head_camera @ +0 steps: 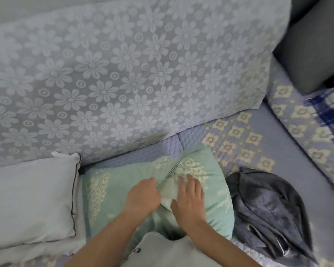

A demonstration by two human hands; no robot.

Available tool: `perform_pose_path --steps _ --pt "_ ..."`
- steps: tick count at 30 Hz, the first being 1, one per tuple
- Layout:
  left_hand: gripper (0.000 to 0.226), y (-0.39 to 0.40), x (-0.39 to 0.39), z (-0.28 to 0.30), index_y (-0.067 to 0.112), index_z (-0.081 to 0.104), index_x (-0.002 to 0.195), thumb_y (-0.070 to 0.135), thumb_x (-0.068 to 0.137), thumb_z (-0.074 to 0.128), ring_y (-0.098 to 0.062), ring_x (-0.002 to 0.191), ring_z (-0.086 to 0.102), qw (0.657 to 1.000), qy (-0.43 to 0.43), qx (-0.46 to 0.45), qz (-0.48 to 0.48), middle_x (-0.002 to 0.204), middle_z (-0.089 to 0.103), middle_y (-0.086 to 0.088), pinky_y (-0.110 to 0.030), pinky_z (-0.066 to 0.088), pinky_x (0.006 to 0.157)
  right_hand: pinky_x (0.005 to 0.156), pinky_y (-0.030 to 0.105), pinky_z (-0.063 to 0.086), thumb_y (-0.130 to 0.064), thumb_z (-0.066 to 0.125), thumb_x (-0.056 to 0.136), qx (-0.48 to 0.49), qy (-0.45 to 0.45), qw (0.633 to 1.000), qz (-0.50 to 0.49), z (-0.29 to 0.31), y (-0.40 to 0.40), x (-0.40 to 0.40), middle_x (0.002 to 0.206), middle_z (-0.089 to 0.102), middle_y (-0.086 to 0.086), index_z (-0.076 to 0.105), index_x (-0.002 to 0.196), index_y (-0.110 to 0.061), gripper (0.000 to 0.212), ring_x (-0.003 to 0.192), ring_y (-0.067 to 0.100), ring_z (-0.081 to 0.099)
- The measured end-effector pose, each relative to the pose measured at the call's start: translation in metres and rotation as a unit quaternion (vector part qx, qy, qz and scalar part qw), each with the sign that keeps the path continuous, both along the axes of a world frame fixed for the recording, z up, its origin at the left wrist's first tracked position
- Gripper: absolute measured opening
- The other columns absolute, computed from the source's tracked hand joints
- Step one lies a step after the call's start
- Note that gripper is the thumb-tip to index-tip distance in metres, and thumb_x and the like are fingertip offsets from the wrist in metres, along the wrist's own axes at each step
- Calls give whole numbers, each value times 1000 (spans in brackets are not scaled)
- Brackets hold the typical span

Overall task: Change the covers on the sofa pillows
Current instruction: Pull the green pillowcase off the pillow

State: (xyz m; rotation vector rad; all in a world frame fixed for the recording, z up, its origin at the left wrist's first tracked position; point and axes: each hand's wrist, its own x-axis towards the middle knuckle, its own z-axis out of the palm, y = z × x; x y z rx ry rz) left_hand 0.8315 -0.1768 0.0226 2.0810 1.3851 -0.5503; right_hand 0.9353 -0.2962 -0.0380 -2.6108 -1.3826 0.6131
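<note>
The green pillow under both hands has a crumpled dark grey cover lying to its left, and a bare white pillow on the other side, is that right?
Not quite. The head view shows the crumpled dark grey cover lying right of the green pillow; the bare white pillow is on its left. Both hands, left hand and right hand, are on it.

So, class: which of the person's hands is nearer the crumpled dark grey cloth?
Right. The right hand lies flat on the green pillow, closer to the dark grey cloth; the left hand is farther, across the opening.
</note>
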Motion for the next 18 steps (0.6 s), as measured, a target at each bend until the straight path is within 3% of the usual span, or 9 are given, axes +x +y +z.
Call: perform_pose_path --steps 3,6,8,10,12,15,18 --pt "7 -15 -17 16 22 40 89 16 88 43 -32 95 60 997 -5 43 -65 93 42 2 -37 40 72 106 60 38 0 63 65 -27 -48 998 -39 0 -9 18 150 40 18 38 149 -15 89 131 44 37" --pt "10 -5 -50 28 21 42 92 12 88 43 -28 87 59 994 -29 73 -73 97 44 1 -39 47 72 105 57 38 0 60 69 -8 -100 988 -115 30 -17 49 146 42 18 45 142 -16 77 126 44 39" --pt "12 3 -74 33 23 43 96 14 89 44 -25 88 58 995 -39 76 -47 102 44 2 -41 50 76 109 55 35 -2 60 73 0 -120 982 -147 49 -22 69 150 40 18 43 144 -15 74 132 44 37" --pt "17 2 -93 32 26 45 101 15 88 47 -23 92 56 993 -82 77 -33 106 44 6 -42 50 78 110 47 37 1 53 80 10 -74 985 -153 70 -19 76 152 42 14 37 150 -15 74 135 38 41" --pt "36 -4 -105 33 28 53 107 6 78 52 -21 98 55 974 -172 129 -75 112 48 7 -39 52 79 99 40 44 -2 49 87 7 -15 994 -106 96 -5 61 145 52 10 31 155 -21 72 124 35 54" --pt "62 -13 -109 32 23 62 118 3 60 50 -21 105 56 913 -303 205 -180 119 58 1 -31 49 87 81 41 47 -20 46 96 -3 -37 999 13 124 14 22 123 61 9 16 158 -25 69 102 34 61" --pt "65 -29 -93 44 17 54 139 12 76 41 -22 127 52 889 -371 119 -239 140 53 -3 -32 43 108 77 42 47 -23 50 94 65 -24 997 -26 143 25 -20 112 64 9 20 155 -24 68 96 35 63"
